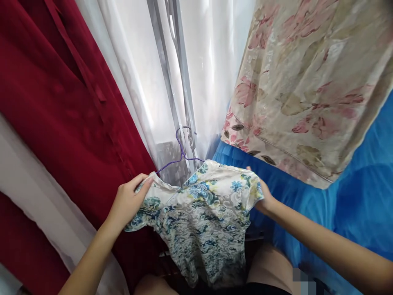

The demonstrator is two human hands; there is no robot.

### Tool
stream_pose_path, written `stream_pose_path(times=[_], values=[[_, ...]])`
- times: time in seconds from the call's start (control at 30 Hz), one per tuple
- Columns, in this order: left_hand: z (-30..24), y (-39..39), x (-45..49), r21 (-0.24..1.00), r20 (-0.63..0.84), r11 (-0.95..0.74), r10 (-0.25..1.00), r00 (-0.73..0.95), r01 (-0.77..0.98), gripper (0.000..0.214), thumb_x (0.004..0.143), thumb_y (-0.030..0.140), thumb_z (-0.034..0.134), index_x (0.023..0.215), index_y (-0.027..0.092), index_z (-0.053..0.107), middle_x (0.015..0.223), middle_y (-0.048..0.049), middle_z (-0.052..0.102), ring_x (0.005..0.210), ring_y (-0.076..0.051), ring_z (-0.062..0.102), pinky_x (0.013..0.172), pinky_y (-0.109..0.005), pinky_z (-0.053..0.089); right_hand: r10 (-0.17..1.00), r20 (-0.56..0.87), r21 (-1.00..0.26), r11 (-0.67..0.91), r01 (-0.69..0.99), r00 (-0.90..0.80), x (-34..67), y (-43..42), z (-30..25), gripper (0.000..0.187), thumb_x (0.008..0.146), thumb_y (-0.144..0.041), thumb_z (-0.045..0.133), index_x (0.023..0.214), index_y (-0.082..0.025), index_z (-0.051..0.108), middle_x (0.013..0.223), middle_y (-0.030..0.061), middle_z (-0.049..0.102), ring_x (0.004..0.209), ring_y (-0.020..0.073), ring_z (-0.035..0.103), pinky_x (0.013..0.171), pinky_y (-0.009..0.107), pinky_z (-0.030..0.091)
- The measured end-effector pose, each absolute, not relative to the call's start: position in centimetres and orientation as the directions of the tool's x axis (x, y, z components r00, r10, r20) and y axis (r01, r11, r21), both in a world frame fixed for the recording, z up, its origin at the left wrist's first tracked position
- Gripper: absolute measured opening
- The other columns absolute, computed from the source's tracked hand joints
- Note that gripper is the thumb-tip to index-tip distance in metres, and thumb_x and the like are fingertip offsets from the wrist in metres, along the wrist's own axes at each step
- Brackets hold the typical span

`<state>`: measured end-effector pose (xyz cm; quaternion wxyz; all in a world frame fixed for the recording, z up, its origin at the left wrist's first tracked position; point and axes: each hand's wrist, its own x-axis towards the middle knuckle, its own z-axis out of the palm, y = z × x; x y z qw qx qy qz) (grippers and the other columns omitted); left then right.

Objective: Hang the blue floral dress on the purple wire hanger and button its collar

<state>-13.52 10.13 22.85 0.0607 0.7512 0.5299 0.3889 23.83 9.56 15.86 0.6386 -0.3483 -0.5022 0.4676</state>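
A small white dress with a blue and green flower print (202, 217) hangs on a purple wire hanger (179, 153) in front of me. My left hand (129, 200) pinches its left shoulder, fingers closed on the cloth. My right hand (264, 196) holds the right sleeve from behind, and the fabric hides most of its fingers. The hanger's hook rises by a grey metal window frame (184, 102).
A dark red curtain (61, 102) hangs on the left over a white sheer curtain (141, 82). At the upper right hangs a beige cloth with pink flowers (307, 82). Below it lies blue fabric (353, 196). My knees (270, 266) show at the bottom.
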Motion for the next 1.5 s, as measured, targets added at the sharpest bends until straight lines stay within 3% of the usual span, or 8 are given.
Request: stream_pose_path(times=[0.13,0.37,0.6,0.8,1.0,1.33,1.4,1.5], values=[[23.7,8.8,-13.1,0.51,0.541,-0.398,0.837,0.075,0.762,0.035,0.095,0.054,0.057,0.088,0.022,0.07,0.078,0.0046,0.065,0.074,-0.015,0.057,0.067,-0.022,0.039,0.879,0.356,-0.912,0.401,-0.087,0.317,26.0,6.7,13.6,0.046,0.089,-0.064,0.061,0.073,-0.022,0.071,0.075,0.0039,0.073,0.084,0.0278,0.069,0.076,0.036,0.057],[24.5,8.6,-12.6,0.581,0.562,-0.423,0.826,0.033,0.696,0.037,0.093,0.054,0.058,0.087,0.02,0.07,0.081,0.0011,0.07,0.079,-0.019,0.062,0.07,-0.024,0.042,0.79,0.487,-0.865,0.496,0.08,0.372,26.6,7.8,17.6,0.044,0.088,-0.06,0.064,0.066,-0.022,0.063,0.065,0.0007,0.063,0.067,0.0212,0.056,0.062,0.031,0.046],[21.9,10.3,-12.0,0.545,0.532,-0.401,0.844,0.066,0.736,0.045,0.098,0.057,0.046,0.078,0.02,0.059,0.067,0.0023,0.057,0.065,-0.016,0.053,0.061,-0.025,0.037,0.678,0.581,-0.8,0.576,0.164,0.451,23.9,8.6,22.1,0.049,0.095,-0.061,0.053,0.062,-0.027,0.047,0.06,0.0014,0.055,0.059,0.022,0.049,0.056,0.034,0.042],[20.3,13.2,-12.1,0.575,0.538,-0.416,0.841,0.057,0.704,0.046,0.098,0.056,0.048,0.076,0.018,0.06,0.065,0.0032,0.053,0.065,-0.015,0.049,0.06,-0.023,0.035,0.713,0.616,-0.786,0.583,0.207,0.335,23.7,7.1,23.8,0.053,0.094,-0.069,0.051,0.063,-0.025,0.048,0.06,0.0008,0.053,0.06,0.0199,0.05,0.055,0.031,0.041],[21.2,12.5,-11.7,0.559,0.575,-0.405,0.818,0.013,0.724,0.041,0.097,0.056,0.052,0.084,0.019,0.066,0.073,0.0017,0.064,0.07,-0.017,0.055,0.065,-0.024,0.038,0.774,0.582,-0.813,0.566,0.137,0.249,24.5,8.0,25.0,0.058,0.089,-0.077,0.05,0.069,-0.024,0.057,0.065,0.0032,0.06,0.07,0.0224,0.059,0.058,0.03,0.047],[24.6,11.9,-13.5,0.468,0.618,-0.383,0.786,0.015,0.796,0.041,0.097,0.056,0.05,0.082,0.021,0.064,0.073,0.0013,0.064,0.071,-0.018,0.058,0.065,-0.026,0.037,0.812,0.581,-0.81,0.569,0.143,0.063,24.7,8.4,28.3,0.055,0.089,-0.071,0.058,0.061,-0.023,0.058,0.055,0.0016,0.052,0.062,0.0211,0.054,0.054,0.029,0.044],[23.5,11.9,-14.2,0.42,0.615,-0.327,0.789,-0.001,0.847,0.042,0.099,0.055,0.048,0.076,0.021,0.058,0.067,0.001,0.058,0.066,-0.018,0.055,0.063,-0.027,0.032,0.818,0.57,-0.799,0.573,0.182,-0.074,23.6,6.6,27.4,0.055,0.094,-0.066,0.053,0.061,-0.022,0.057,0.057,0.0009,0.053,0.06,0.0187,0.053,0.053,0.027,0.043],[20.3,12.3,-15.4,0.408,0.605,-0.274,0.795,-0.033,0.871,0.041,0.099,0.048,0.047,0.068,0.021,0.05,0.059,0.001,0.049,0.058,-0.017,0.046,0.06,-0.029,0.027,0.72,0.417,-0.747,0.619,0.242,-0.555,21.3,1.9,26.2,0.049,0.103,-0.049,0.048,0.066,-0.02,0.062,0.063,0.0,0.058,0.058,0.0143,0.054,0.055,0.024,0.043]])
